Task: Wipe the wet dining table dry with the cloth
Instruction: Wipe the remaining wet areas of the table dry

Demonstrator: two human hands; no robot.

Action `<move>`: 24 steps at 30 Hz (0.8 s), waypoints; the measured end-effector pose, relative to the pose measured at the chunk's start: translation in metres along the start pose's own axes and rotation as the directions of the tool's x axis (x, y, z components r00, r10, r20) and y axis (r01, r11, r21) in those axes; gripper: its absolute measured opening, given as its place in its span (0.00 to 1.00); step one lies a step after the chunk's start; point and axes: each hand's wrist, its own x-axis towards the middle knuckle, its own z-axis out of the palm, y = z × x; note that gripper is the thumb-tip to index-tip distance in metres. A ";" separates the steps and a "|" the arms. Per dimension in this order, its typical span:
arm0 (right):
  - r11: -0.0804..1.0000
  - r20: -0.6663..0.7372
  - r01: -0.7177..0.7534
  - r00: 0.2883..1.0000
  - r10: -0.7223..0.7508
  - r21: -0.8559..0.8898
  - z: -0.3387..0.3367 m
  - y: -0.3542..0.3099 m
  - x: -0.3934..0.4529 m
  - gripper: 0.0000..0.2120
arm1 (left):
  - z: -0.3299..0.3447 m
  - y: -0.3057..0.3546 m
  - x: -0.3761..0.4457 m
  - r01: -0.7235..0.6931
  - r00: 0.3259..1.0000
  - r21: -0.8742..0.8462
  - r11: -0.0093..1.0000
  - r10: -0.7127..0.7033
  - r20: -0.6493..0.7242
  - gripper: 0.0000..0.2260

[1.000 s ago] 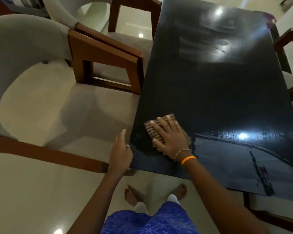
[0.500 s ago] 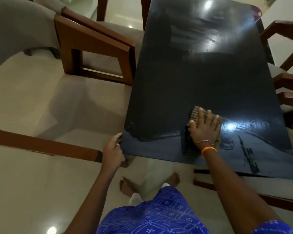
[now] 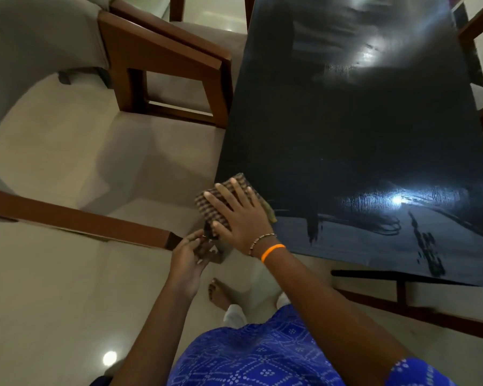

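The black dining table [image 3: 346, 135] fills the right half of the head view, with wet streaks [image 3: 374, 227] across its near end. A brown checked cloth [image 3: 207, 203] lies over the table's near-left corner and hangs past the edge. My right hand [image 3: 240, 218] presses flat on the cloth with fingers spread. My left hand [image 3: 190, 254] is just below the corner, its fingers curled around the hanging end of the cloth. The corner itself is hidden by the cloth and hands.
A wooden chair with a grey seat [image 3: 165, 59] stands against the table's left side. Another chair frame [image 3: 76, 221] crosses the floor at left. More chairs stand at the right edge [image 3: 480, 29] and under the near end [image 3: 402, 305]. My bare foot [image 3: 221, 293] is on the tiled floor.
My right hand has swept the cloth left from the middle of the near end to the near-left corner. My left hand moved from the table's edge onto the cloth's hanging end.
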 end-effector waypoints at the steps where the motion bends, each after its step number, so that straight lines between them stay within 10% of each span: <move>1: 1.000 -0.012 -0.025 1.000 0.025 -0.005 -0.003 0.013 -0.009 0.30 | -0.001 -0.002 0.000 0.010 1.000 -0.013 1.000 -0.010 0.003 0.13; 7: 0.910 -0.026 -0.401 0.916 0.401 -0.105 -0.040 0.113 -0.071 0.32 | 0.002 -0.003 -0.003 0.021 1.000 -0.023 1.000 -0.021 -0.001 0.08; 15: 0.593 -0.111 -0.804 0.586 0.803 0.043 -0.037 0.128 -0.119 0.35 | 0.000 0.002 -0.001 0.005 1.000 0.033 0.999 -0.006 0.028 0.06; 24: 0.914 -0.023 -0.400 0.915 0.402 0.058 0.005 -0.027 -0.025 0.33 | -0.002 0.004 0.004 -0.001 0.999 0.030 1.000 0.000 0.052 0.07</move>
